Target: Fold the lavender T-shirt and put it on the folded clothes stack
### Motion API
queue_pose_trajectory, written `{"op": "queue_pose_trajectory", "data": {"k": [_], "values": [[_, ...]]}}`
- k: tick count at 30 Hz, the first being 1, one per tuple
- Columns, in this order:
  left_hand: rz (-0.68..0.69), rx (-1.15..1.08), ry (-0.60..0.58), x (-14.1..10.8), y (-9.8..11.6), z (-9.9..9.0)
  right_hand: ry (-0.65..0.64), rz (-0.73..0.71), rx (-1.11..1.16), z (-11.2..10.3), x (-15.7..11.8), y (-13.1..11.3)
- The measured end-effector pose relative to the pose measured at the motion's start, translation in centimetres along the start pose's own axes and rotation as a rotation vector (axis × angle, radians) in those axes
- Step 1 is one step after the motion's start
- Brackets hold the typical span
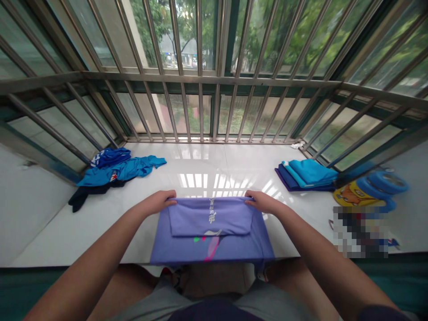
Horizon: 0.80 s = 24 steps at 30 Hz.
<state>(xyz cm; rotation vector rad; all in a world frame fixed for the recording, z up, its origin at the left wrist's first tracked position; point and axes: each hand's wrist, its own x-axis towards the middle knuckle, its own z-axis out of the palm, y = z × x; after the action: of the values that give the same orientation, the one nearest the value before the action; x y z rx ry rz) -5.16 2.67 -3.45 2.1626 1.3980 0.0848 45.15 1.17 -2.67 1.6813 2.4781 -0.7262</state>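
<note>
A purple T-shirt (187, 247) with a printed pattern lies partly folded on the white sill, its near edge hanging slightly over the front. The upper part is doubled back over the rest, with white characters showing on it. My left hand (159, 200) pinches the far fold at its left corner. At the right corner of that same fold, my right hand (262, 201) has its fingers closed on the cloth. Between the two hands the far edge is stretched straight. The fingertips are partly hidden by the fabric.
Crumpled blue and dark clothes (113, 171) lie on the sill (147, 240) at left. A folded stack of blue and dark clothes (309, 174) is at right, near a blue and yellow jug (364, 191). Metal window bars (214, 80) close off the back.
</note>
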Motion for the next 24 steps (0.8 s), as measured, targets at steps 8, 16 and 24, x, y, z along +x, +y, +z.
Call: {"op": "queue_pose_trajectory", "data": {"k": [8, 16, 24], "values": [[-0.086, 0.093, 0.189, 7.6, 0.0, -3.6, 0.184, 0.087, -0.084, -2.4, 5.5, 0.3], [0.114, 0.019, 0.313, 0.4, 0.6, -3.9, 0.460, -0.103, -0.123, -1.3, -1.3, -0.9], [0.045, 0.034, 0.229, -13.8, -0.6, 10.9, 0.409, -0.221, -0.146, 11.2, -13.1, -1.1]]}}
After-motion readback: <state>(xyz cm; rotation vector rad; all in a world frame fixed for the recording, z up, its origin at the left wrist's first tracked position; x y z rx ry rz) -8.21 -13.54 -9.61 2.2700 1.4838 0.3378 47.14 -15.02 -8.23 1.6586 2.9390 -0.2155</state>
